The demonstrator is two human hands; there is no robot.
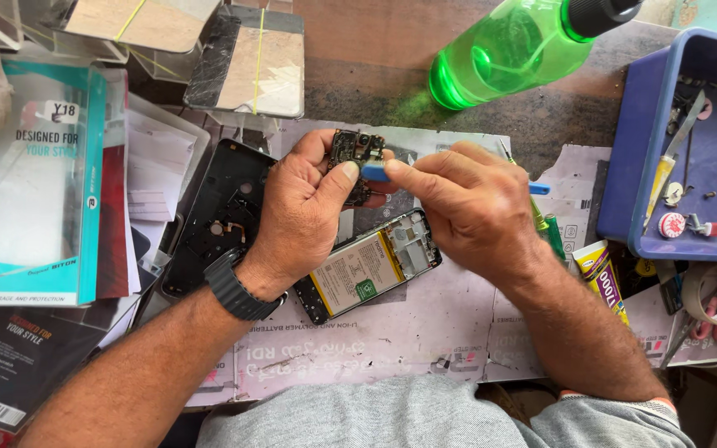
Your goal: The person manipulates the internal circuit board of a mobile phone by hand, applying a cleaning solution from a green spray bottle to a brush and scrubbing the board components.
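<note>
The small dark-green phone circuit board (357, 158), studded with camera modules, stands long axis upright, pinched between left hand (304, 207) thumb and fingers. The right hand (466, 203) fingertips pinch a blue plastic pry tool (373, 172) against its edge.

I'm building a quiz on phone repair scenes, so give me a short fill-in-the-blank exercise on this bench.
1. The left hand holds a small circuit ____ above the opened phone.
2. The right hand pinches a small ____-coloured tool against it.
3. The bottle lying at the top of the bench is ____ with a black cap.
4. The left wrist wears a black ____.

Missing words: board; blue; green; watch
</note>
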